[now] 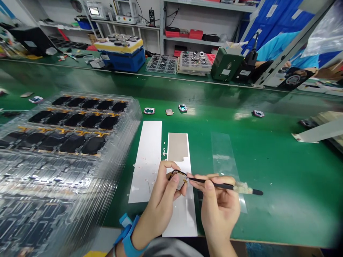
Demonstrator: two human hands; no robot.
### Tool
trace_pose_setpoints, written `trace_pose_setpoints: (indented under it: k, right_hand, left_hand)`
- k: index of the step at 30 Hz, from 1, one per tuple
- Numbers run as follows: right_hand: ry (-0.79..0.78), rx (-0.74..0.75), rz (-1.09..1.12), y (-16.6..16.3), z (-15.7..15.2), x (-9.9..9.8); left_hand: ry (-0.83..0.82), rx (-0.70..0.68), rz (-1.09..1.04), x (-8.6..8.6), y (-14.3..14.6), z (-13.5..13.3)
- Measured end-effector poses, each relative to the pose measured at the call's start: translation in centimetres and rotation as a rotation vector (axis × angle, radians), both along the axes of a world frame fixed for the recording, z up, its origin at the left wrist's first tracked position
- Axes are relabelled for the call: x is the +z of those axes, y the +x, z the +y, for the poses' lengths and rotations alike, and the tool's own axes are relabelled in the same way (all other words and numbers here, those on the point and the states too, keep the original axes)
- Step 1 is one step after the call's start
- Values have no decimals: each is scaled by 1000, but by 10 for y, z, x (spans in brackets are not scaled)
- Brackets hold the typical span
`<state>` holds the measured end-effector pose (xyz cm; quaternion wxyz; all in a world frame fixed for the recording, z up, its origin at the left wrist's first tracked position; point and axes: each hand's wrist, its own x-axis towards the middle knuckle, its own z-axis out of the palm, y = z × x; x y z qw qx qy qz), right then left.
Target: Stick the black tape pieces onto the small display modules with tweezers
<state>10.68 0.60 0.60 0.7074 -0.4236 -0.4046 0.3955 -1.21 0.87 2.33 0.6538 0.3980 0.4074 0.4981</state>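
Observation:
My left hand (162,201) is closed around a small rounded dark screen part (178,178), pinched between thumb and fingers above a white backing sheet (182,210). My right hand (218,207) grips black tweezers (214,185), whose tip touches the right edge of the part. A wad of whitish tape wraps the tweezers near their rear end. A blue strap circles my left wrist (128,235).
Stacked clear trays (66,142) of black screen parts fill the left. A second white sheet (147,160) and a clear film strip (225,157) lie on the green belt (268,171). Small parts (182,107) sit farther back. Shelves, boxes and a person in blue (281,46) are beyond.

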Motion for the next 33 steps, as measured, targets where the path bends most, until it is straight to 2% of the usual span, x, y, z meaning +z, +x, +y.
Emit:
trace_pose_setpoints:
  k: [6,22,29,33]
  right_hand:
    - [-2,-39,-45,0,1,-1]
    - [27,-9,-49,-1,1,-1]
    - [16,37,-12,0,-1,1]
    - [-21,65,45,5,0,2]
  left_hand:
    - [8,-9,-8,-2,1,1]
    - [4,3,26,-1,2,0]
    - [107,96,75,-10,3,-1]
    - [68,131,134,-10,1,2]
